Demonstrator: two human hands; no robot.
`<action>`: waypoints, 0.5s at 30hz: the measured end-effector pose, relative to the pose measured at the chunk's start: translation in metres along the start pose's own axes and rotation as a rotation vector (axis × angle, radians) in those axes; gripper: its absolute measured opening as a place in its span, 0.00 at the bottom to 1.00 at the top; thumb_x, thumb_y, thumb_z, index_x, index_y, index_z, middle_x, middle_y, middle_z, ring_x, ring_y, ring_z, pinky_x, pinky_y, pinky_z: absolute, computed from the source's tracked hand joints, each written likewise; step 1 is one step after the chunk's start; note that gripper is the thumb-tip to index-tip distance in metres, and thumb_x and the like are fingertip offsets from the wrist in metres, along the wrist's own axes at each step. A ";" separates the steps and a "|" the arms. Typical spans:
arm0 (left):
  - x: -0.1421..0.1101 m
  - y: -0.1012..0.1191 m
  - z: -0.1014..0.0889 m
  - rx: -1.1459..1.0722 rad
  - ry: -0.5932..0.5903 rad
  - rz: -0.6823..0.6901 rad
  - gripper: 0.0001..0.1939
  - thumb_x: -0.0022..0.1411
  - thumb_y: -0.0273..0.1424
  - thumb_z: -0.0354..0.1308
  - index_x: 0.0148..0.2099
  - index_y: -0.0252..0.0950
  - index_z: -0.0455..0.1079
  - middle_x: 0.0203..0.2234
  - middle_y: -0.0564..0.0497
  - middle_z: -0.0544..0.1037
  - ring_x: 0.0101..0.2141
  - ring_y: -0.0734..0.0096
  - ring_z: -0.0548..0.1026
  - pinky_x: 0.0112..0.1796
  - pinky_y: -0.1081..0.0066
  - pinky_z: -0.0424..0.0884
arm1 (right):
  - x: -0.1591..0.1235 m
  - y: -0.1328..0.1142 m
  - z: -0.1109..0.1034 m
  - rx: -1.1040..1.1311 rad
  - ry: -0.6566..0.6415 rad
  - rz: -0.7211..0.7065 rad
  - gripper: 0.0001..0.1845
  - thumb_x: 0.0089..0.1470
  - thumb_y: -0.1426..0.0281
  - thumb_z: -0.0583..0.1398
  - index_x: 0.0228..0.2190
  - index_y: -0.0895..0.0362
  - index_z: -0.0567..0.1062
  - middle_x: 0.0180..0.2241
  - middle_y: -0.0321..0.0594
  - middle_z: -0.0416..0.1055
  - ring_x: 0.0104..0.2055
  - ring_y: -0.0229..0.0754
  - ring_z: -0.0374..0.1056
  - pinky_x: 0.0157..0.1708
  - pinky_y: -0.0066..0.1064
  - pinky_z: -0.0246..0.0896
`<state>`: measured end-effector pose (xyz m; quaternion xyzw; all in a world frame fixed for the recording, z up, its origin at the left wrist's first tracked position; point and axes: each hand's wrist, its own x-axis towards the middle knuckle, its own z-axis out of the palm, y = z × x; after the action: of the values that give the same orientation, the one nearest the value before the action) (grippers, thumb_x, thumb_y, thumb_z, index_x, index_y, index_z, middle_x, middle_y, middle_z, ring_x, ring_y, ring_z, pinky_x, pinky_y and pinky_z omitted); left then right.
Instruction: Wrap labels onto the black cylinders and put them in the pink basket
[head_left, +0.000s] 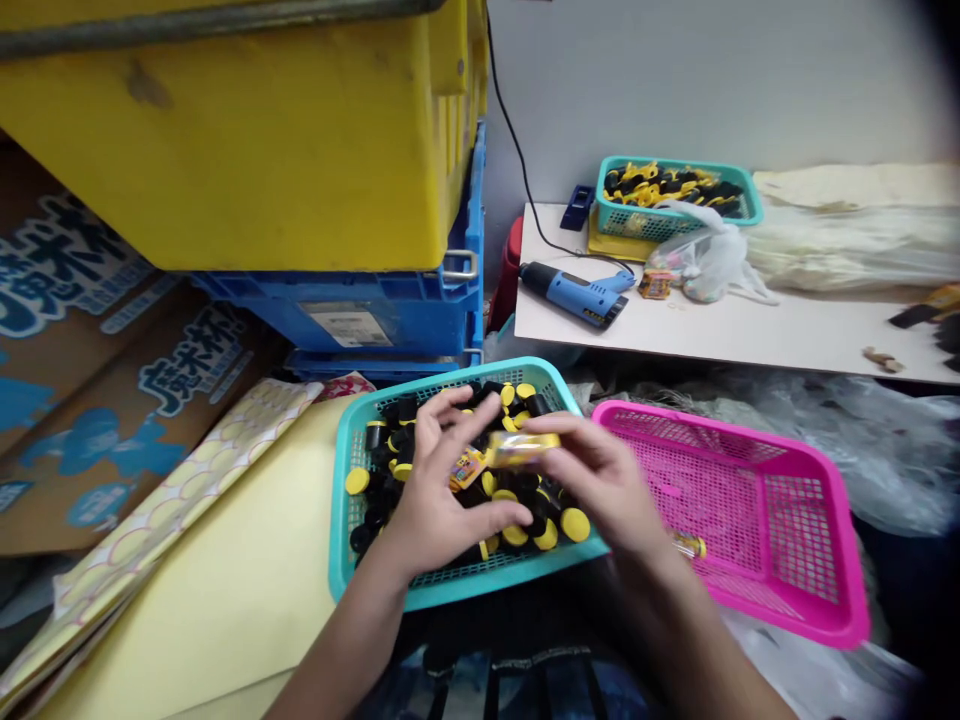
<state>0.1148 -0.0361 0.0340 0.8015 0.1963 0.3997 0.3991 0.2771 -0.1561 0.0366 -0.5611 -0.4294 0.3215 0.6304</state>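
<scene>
My right hand (600, 480) pinches a small clear tube with yellow ends (525, 447), held sideways and a little blurred. Opposite it, my left hand (442, 490) has its fingers and thumb spread apart, close to the tube's left end. A small orange printed piece (468, 467) shows beside the left fingers; whether they touch it I cannot tell. Both hands are over a teal basket (345, 440) full of small black cylinders with yellow caps (576, 524).
A pink basket (817, 590) at right holds a small clear tube (688, 545). On the white table (712, 335) are a blue heat gun (574, 293), a plastic bag (709, 262) and another teal basket (679, 225). Stacked yellow (247, 150) and blue crates (420, 320) rise at left.
</scene>
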 end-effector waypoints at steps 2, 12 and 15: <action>0.004 -0.008 -0.011 0.032 0.002 -0.093 0.33 0.54 0.44 0.64 0.61 0.46 0.64 0.57 0.45 0.63 0.52 0.60 0.67 0.50 0.63 0.67 | -0.013 -0.010 -0.044 -0.385 0.280 -0.058 0.13 0.56 0.60 0.60 0.42 0.50 0.74 0.43 0.40 0.73 0.42 0.42 0.71 0.41 0.34 0.68; 0.009 -0.041 -0.011 0.346 -0.251 -0.690 0.08 0.50 0.37 0.61 0.30 0.39 0.77 0.24 0.51 0.79 0.28 0.63 0.75 0.32 0.69 0.67 | 0.061 0.020 -0.041 -1.103 -0.119 0.116 0.15 0.60 0.59 0.54 0.39 0.56 0.74 0.41 0.43 0.73 0.44 0.46 0.69 0.43 0.37 0.62; 0.008 -0.044 -0.012 0.248 -0.199 -0.741 0.08 0.50 0.36 0.60 0.30 0.38 0.75 0.25 0.51 0.79 0.29 0.63 0.76 0.32 0.70 0.68 | 0.103 0.041 0.005 -1.156 -0.231 0.076 0.17 0.56 0.62 0.60 0.41 0.62 0.71 0.40 0.51 0.72 0.45 0.51 0.67 0.42 0.38 0.60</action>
<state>0.1097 0.0013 0.0069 0.7532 0.4793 0.1223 0.4336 0.3194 -0.0561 0.0146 -0.7899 -0.5805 0.1168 0.1595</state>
